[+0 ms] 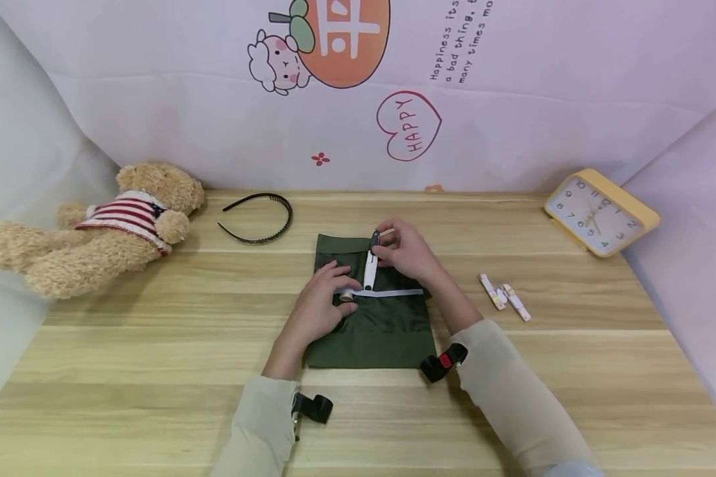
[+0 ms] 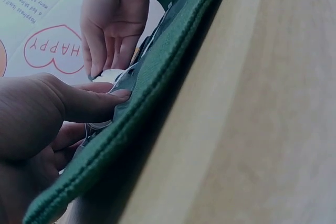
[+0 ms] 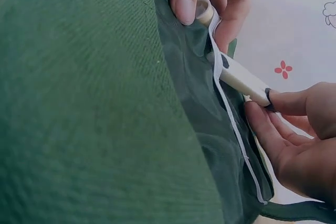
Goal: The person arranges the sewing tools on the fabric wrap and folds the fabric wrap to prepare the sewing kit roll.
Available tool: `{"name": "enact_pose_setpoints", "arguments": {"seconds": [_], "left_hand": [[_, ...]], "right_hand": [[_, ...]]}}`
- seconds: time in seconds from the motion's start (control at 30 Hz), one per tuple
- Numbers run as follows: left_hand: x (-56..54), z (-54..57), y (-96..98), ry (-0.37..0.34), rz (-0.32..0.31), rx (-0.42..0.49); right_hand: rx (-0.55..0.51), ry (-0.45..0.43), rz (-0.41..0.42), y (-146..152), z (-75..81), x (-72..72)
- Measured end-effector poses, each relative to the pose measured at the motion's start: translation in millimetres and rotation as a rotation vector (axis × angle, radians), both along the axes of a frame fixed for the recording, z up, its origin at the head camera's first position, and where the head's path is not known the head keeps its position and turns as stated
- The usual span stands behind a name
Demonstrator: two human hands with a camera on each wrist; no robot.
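A dark green fabric pouch [image 1: 372, 351] lies flat on the table, with a mesh-like pocket edged by a white elastic band [image 1: 402, 293]. My right hand [image 1: 408, 252] pinches the black end of a white pen-shaped stick [image 1: 370, 268]. The stick's other end sits at the elastic, and in the right wrist view it passes behind the band. With thumb in front and fingers behind, my left hand [image 1: 319, 305] pinches the pocket's edge. Between them, a pale tube [image 3: 203, 10] shows its round end; the rest is hidden in the pocket.
A teddy bear [image 1: 125, 228] in a striped shirt lies at the left, beside a black headband [image 1: 289, 215]. At the right are a yellow-framed clock [image 1: 596, 212] and small pale clips [image 1: 516, 305]. A printed white cloth [image 1: 513, 132] rises behind the table.
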State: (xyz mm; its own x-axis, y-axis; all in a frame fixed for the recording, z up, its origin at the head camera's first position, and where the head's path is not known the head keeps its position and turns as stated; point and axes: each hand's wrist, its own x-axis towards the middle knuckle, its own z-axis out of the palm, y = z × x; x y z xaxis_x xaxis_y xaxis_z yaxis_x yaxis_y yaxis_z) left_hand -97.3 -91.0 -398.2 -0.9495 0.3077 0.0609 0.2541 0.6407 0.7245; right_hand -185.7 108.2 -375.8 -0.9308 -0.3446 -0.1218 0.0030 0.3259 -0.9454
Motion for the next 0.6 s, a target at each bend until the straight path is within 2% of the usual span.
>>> {"name": "enact_pose_setpoints", "arguments": {"seconds": [0.17,0.37,0.6], "left_hand": [[-0.3,-1.0,-0.1,-0.004,0.002,0.001],[-0.9,-1.6,0.0,-0.011,0.004,0.002],[-1.1,-1.8,-0.1,-0.023,0.008,0.001]], "right_hand": [[0.057,-0.025,0.054,-0.9,-0.4,0.7],[0.125,-0.006,0.124,-0.2,-0.7,2.3],[0.154,0.004,0.19,2.0,1.1,3.2]]}}
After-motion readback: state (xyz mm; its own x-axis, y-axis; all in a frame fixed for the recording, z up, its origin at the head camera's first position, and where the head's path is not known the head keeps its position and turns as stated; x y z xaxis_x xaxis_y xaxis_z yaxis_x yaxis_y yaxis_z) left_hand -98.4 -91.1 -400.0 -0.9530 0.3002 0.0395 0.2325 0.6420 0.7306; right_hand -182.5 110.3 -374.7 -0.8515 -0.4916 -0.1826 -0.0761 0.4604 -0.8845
